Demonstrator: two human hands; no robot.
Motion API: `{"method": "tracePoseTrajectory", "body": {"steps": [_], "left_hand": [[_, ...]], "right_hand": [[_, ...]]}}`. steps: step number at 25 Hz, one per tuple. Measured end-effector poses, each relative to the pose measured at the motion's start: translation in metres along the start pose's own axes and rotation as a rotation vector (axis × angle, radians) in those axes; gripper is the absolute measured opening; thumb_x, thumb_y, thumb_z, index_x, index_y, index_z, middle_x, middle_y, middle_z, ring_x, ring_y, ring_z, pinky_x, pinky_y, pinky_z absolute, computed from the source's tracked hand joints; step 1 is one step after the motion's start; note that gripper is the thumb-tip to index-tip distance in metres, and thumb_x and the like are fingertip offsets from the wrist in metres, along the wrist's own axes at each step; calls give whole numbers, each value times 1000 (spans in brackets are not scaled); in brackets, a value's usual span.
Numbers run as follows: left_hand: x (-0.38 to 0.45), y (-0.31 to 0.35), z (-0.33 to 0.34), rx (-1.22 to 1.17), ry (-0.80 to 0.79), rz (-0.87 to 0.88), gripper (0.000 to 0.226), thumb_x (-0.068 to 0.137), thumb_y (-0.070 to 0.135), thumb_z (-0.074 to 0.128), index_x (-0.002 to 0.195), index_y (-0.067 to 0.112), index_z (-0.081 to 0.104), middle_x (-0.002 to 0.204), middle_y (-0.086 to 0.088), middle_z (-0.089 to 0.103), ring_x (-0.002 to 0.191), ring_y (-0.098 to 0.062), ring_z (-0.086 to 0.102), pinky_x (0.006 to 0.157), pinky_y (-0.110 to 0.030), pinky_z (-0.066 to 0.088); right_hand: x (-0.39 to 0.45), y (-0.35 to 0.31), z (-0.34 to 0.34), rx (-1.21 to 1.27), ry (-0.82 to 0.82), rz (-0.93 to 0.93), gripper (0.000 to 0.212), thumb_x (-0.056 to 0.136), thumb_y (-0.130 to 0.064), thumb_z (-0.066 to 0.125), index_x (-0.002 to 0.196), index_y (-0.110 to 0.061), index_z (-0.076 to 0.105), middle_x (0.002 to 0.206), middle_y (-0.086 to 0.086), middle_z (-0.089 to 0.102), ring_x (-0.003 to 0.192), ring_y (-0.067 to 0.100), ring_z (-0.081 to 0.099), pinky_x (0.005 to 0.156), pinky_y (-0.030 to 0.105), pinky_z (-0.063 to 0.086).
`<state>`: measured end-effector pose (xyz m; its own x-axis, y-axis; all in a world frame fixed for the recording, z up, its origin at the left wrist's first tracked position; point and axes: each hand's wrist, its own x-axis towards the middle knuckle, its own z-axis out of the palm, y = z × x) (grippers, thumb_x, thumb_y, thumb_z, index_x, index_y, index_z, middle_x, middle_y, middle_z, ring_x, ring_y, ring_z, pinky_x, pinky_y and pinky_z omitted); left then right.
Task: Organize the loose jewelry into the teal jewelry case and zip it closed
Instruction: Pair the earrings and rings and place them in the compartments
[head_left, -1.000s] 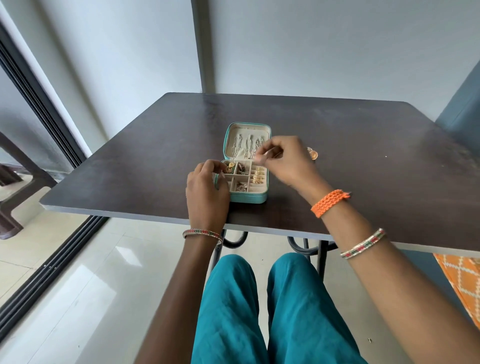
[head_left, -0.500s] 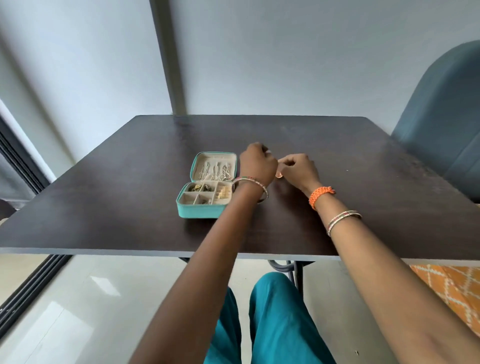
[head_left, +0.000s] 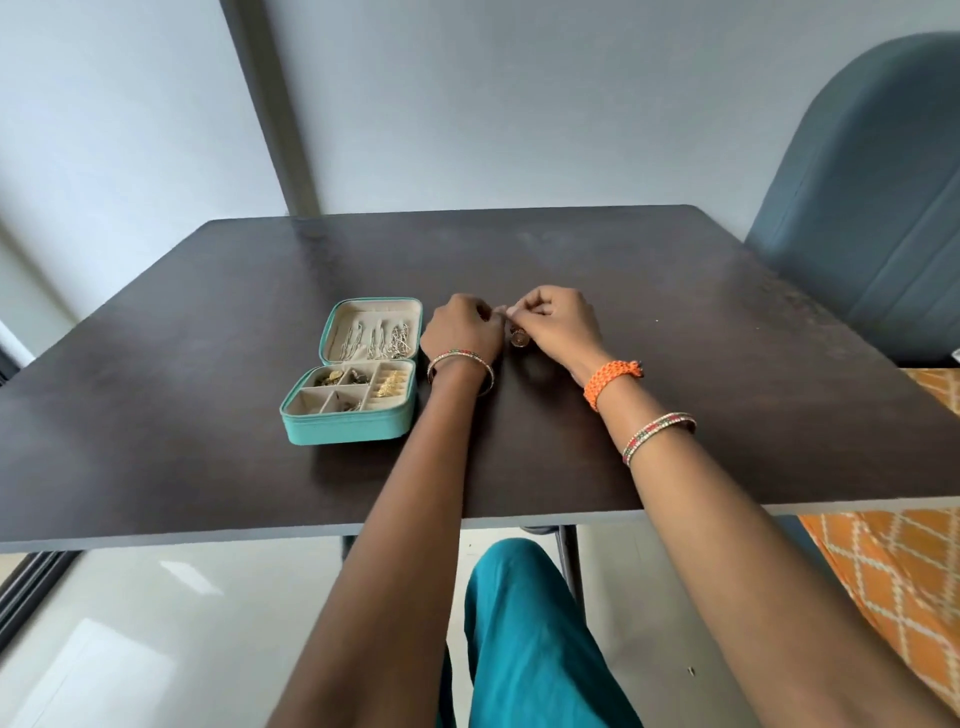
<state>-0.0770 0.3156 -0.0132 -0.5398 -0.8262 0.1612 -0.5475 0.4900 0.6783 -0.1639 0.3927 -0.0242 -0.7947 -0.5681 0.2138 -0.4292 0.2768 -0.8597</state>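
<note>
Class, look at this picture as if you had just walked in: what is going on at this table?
A person sits at a dark table sorting jewelry. Both hands meet just right of an open teal jewelry case: the left hand and right hand pinch a small jewelry piece between them. The case lies unzipped, chains in its lid and earrings in its compartments. The piece has not yet gone into the case.

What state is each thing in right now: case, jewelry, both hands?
Teal jewelry case: open, unzipped, lid tilted back.
Chains: hanging in the lid.
Gold earrings: stowed in the right compartment.
Small gold piece: outside the case, between the hands.
Left hand: fingers curled, pinching something small.
Right hand: fingers curled, pinching the same spot.
</note>
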Motion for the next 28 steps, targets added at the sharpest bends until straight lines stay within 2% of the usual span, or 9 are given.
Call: {"method": "tracePoseTrajectory", "body": {"steps": [2, 3, 5, 7, 9, 14, 20, 24, 28], "left_hand": [[2, -4, 2, -19, -1, 27, 21, 82, 37, 61, 93, 23, 71, 96, -5, 71, 97, -27, 64, 70, -27, 42], [5, -6, 3, -106, 9, 41, 18, 81, 35, 63, 89, 21, 72, 90, -4, 72, 91, -25, 66, 69, -27, 45], [6, -6, 1, -485, 16, 59, 13, 79, 30, 70, 75, 18, 71, 67, 2, 70, 69, -18, 67, 64, -30, 54], [3, -4, -5, -800, 5, 55, 13, 80, 25, 72, 72, 15, 68, 52, 10, 63, 51, -4, 58, 48, -21, 50], [-3, -1, -9, -978, -50, 14, 12, 83, 24, 69, 76, 14, 68, 55, 9, 63, 51, -1, 54, 42, -16, 41], [-11, 8, -18, -1438, -255, 17, 11, 91, 10, 55, 89, 6, 66, 66, 2, 69, 59, -6, 60, 56, -16, 50], [-17, 10, -26, -1479, -237, 85, 10, 89, 2, 56, 90, 5, 65, 69, 3, 69, 63, -5, 63, 57, -16, 50], [-22, 11, -29, -1415, -239, 75, 8, 86, 5, 60, 90, 12, 64, 70, 3, 69, 64, -8, 61, 58, -20, 51], [-30, 11, -30, -1364, -186, 56, 15, 84, 10, 66, 97, 16, 61, 74, -1, 70, 62, -11, 61, 56, -21, 51]], "right_hand": [[-1, 0, -2, 143, -28, 2, 18, 82, -18, 68, 65, -22, 61, 70, 0, 70, 65, 11, 66, 68, 32, 56], [-3, -2, -3, 205, -56, -8, 19, 84, -13, 66, 68, -19, 60, 70, 1, 69, 60, 7, 64, 64, 26, 54], [-7, -9, -8, 336, -90, -28, 17, 87, -8, 63, 72, -16, 59, 70, 0, 68, 58, 3, 62, 60, 17, 50], [-10, -16, -11, 491, -112, -12, 11, 88, -10, 63, 78, -15, 62, 72, -1, 69, 62, 6, 64, 58, 19, 50], [-13, -21, -15, 663, -142, 11, 7, 88, -8, 62, 85, -13, 66, 74, -1, 70, 68, 9, 67, 59, 21, 52], [-18, -29, -21, 890, -162, -49, 14, 90, -5, 56, 89, -11, 69, 83, -1, 74, 78, 11, 68, 71, 25, 56], [-20, -28, -26, 909, -231, -64, 20, 88, 1, 56, 88, -10, 73, 85, 3, 74, 82, 15, 69, 71, 26, 56], [-21, -31, -26, 885, -201, -16, 8, 79, -13, 66, 84, -11, 72, 83, 5, 74, 80, 18, 68, 69, 28, 56], [-26, -35, -29, 848, -143, 24, 7, 84, -11, 64, 84, -12, 70, 77, 0, 73, 69, 13, 68, 54, 21, 52]]}}
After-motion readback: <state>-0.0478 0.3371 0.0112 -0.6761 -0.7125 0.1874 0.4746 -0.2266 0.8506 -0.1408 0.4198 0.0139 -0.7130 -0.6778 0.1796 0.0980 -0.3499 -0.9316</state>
